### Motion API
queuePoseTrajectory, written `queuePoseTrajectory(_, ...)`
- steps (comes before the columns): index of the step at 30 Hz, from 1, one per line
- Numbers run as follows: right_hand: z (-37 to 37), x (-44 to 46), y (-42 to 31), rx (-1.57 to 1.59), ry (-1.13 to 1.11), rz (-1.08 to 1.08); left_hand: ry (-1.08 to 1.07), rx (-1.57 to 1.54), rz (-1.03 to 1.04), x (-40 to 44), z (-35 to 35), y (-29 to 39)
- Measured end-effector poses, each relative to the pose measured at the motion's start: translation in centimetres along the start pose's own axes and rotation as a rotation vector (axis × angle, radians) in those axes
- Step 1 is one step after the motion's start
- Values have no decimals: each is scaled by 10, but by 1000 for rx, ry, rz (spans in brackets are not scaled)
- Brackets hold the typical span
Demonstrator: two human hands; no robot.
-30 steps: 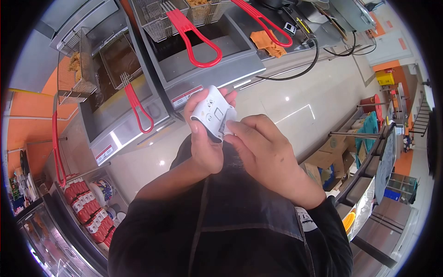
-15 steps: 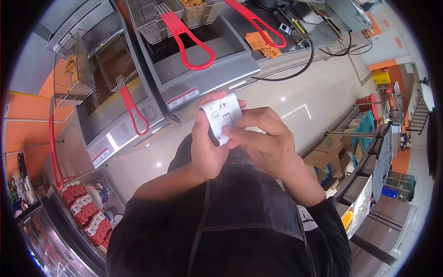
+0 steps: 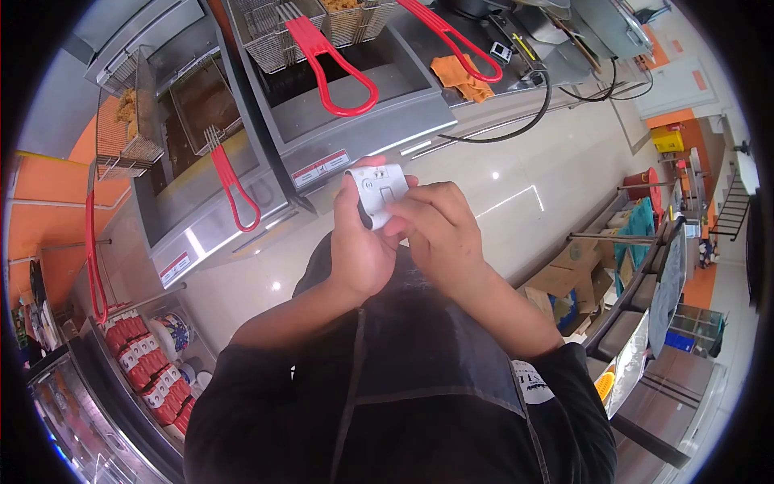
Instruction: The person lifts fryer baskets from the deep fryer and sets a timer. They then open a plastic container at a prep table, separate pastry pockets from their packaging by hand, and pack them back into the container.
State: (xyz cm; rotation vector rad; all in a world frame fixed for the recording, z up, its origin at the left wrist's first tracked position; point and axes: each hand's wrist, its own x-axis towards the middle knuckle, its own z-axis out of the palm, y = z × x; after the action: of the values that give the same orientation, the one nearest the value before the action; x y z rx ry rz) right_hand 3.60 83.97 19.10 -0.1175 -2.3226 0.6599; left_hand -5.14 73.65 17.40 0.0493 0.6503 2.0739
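Left hand (image 3: 360, 254) curled firmly round a white device (image 3: 374, 194), right hand (image 3: 443, 230) touching its face, fingers bent, grip unclear, fryer (image 3: 363, 129) beyond

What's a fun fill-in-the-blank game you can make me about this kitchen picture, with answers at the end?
1. The left hand holds, and the right hand touches, a small device coloured mostly ____.
2. Each long looped handle is coloured ____.
3. The cloth on the counter is coloured ____.
4. Golden-brown food lies inside a wire ____.

Missing words: white; red; orange; basket.
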Motion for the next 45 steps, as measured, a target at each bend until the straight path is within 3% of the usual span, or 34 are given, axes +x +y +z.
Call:
queuePoseTrajectory(5,-12,8,0,248,-133,331,120,-78,-186,5,-4,9)
queuePoseTrajectory(11,-34,13,4,537,-263,610,109,-101,-323,6,-2,25)
queuePoseTrajectory(17,-49,20,-10,267,-402,350,55,-102,-408,6,-18,18)
queuePoseTrajectory(20,-36,6,-14,-19,-299,126,122,-66,-414,4,-17,13)
queuePoseTrajectory(23,-32,1,-16,112,-224,402,149,7,-381,1,4,19)
queuePoseTrajectory(26,-28,-7,-3,540,-51,737,8,116,-272,-2,4,23)
queuePoseTrajectory(29,-39,-8,5,919,-27,867,-109,410,-102,-9,7,25)
queuePoseTrajectory(33,-45,-6,0,1041,-29,931,-280,629,144,-13,-2,20)
queuePoseTrajectory(45,-41,-4,-1,1011,-70,869,-272,574,54,-6,-7,29)
